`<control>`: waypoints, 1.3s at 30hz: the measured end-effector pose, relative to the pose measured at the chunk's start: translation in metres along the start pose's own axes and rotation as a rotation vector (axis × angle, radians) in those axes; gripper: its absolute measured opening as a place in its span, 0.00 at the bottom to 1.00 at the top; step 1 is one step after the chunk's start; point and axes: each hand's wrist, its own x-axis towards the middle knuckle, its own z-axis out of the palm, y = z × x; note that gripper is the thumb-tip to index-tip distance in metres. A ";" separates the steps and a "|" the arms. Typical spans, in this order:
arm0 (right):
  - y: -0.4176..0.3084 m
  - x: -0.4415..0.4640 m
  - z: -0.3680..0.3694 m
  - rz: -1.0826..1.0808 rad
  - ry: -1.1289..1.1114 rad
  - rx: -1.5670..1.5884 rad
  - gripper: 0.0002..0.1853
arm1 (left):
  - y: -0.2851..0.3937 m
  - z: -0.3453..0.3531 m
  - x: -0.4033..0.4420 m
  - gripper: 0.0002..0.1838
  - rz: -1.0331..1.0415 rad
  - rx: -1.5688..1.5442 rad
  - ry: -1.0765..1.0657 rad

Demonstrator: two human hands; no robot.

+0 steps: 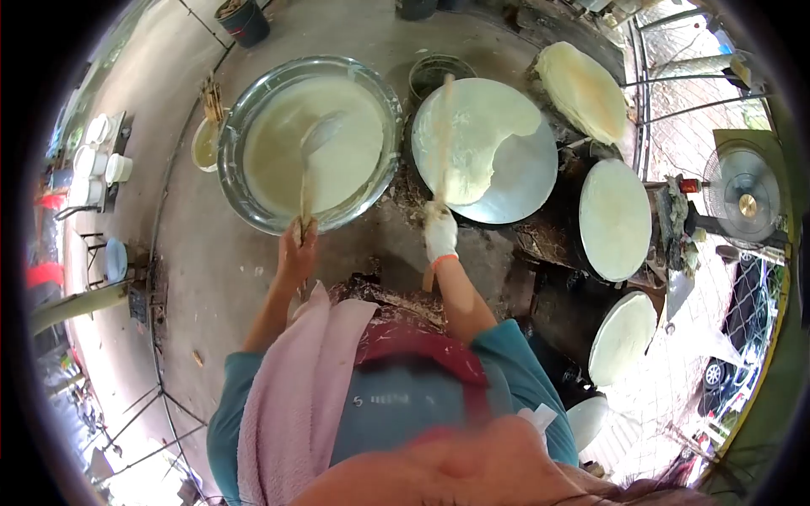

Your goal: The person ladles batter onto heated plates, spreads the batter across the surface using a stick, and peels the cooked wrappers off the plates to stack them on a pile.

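The wooden stick [444,139], gripped by the gloved right hand [440,234], is pointed away across the pan's [516,181] left side; the ladle [306,181] is clasped by the left hand [297,250].

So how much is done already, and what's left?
Looks done: the browned sheet and full white round. In hand: ladle in the left hand, stick in the gloved right hand. Likely left: the pan's bare patch, and batter in the bowl.
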 end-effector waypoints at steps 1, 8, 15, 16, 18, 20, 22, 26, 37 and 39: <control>-0.018 -0.013 -0.011 0.042 0.119 -0.076 0.16 | -0.012 -0.002 -0.008 0.09 0.078 0.074 0.021; -0.092 -0.071 -0.061 0.054 0.106 -0.037 0.18 | -0.010 -0.003 -0.035 0.09 0.048 0.229 0.058; -0.101 -0.054 -0.159 -0.089 0.127 -0.930 0.21 | 0.013 0.034 -0.041 0.08 -0.387 -0.237 0.046; -0.106 -0.035 -0.175 -0.049 0.154 -0.947 0.22 | 0.025 0.039 -0.039 0.07 -0.440 -0.282 0.049; -0.109 -0.005 -0.197 -0.089 0.036 -0.718 0.22 | 0.056 0.047 -0.039 0.07 -0.574 -0.406 0.068; -0.110 -0.020 -0.196 -0.093 -0.067 -0.608 0.23 | 0.096 0.055 -0.035 0.06 -0.725 -0.569 0.102; -0.092 -0.038 -0.210 -0.315 -0.239 -1.016 0.20 | 0.120 0.064 -0.041 0.06 -0.795 -0.672 0.160; -0.118 -0.012 -0.258 -0.181 -0.049 -1.167 0.19 | 0.151 0.071 -0.046 0.06 -0.798 -0.711 0.158; -0.110 0.013 -0.310 -0.229 -0.131 -1.170 0.29 | 0.152 0.104 -0.049 0.04 -0.824 -0.694 0.177; -0.144 0.051 -0.306 -0.234 -0.046 -1.164 0.32 | 0.116 0.106 -0.062 0.04 -0.663 -0.411 0.097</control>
